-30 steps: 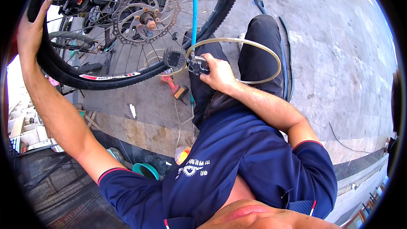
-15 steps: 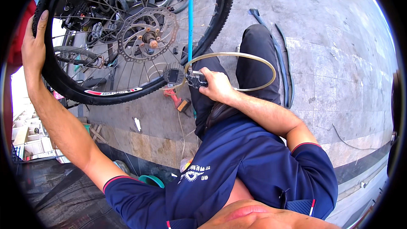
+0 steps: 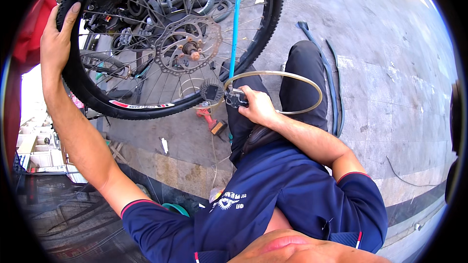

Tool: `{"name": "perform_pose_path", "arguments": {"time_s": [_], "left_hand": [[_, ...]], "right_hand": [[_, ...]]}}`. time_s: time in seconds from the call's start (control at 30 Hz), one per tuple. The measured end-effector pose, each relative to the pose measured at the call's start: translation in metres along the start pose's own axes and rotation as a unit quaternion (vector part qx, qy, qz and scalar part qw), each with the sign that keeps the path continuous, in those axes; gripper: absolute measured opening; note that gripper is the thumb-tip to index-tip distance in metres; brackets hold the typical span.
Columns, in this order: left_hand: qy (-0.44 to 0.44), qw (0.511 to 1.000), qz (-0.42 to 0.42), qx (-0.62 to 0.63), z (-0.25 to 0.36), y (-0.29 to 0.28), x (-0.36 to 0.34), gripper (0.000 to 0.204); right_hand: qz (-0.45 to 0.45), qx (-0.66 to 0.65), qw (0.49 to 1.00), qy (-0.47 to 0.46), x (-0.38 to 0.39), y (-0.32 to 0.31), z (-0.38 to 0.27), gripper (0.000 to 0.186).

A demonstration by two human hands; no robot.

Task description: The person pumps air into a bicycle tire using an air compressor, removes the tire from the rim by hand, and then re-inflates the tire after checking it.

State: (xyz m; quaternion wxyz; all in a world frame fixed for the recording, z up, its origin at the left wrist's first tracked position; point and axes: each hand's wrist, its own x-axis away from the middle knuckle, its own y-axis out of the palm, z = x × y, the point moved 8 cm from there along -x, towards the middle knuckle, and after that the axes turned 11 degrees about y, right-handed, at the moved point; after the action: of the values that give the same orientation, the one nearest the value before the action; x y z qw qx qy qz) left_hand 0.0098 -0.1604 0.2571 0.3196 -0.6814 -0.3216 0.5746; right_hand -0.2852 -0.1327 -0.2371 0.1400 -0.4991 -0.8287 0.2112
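A bicycle wheel with a knobby black tire (image 3: 152, 114) stands up in front of me on the left. Its spokes run to a hub with a disc brake rotor (image 3: 215, 34). My left hand (image 3: 57, 44) grips the tire's left side, thumb on the near face and fingers behind it. In my right hand (image 3: 258, 106) is a tire inflator gun (image 3: 236, 98), the hand closed round its body. The inflator's round gauge (image 3: 212, 90) overlaps the lower tire in view. A blue air hose (image 3: 235, 34) rises from it, and a clear yellowish hose (image 3: 319, 92) loops over my legs.
Behind the wheel lies a heap of old tires (image 3: 202, 1). A red cordless power tool (image 3: 207, 117) rests on the floor below the wheel. Flattened dark rubber strips (image 3: 332, 87) lie right of my knee. Red cloth (image 3: 36, 34) hangs at far left.
The whole scene has shifted slightly right in view, the wheel and both hands with it. Both hands keep their holds on the tire and the inflator gun.
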Motion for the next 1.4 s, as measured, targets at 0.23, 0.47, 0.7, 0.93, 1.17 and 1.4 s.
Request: {"name": "perform_pose_path", "arguments": {"time_s": [0.23,0.47,0.7,0.93,1.17,1.4], "left_hand": [[-0.184,0.924,-0.046,0.333,-0.005,0.004,0.006,0.072],[-0.243,0.786,-0.13,0.553,-0.008,0.028,-0.001,0.079],[-0.229,0.837,-0.136,0.478,0.008,0.025,0.006,0.075],[-0.257,0.844,-0.081,0.464,0.003,0.024,0.019,0.072],[-0.224,0.841,-0.064,0.488,0.014,0.026,0.02,0.072],[-0.248,0.842,-0.072,0.474,0.02,0.026,0.017,0.071]], "right_hand": [[-0.012,0.047,0.999,0.022,-0.011,0.003,0.008,0.055],[-0.024,0.029,0.999,0.017,-0.009,0.006,0.008,0.069],[-0.022,0.052,0.997,0.046,-0.018,0.007,0.014,0.068],[0.014,0.065,0.997,0.041,-0.027,0.0,0.02,0.071],[0.022,0.053,0.998,0.018,-0.026,0.01,0.022,0.053],[0.003,0.054,0.998,0.014,-0.02,0.007,0.015,0.06]]}}
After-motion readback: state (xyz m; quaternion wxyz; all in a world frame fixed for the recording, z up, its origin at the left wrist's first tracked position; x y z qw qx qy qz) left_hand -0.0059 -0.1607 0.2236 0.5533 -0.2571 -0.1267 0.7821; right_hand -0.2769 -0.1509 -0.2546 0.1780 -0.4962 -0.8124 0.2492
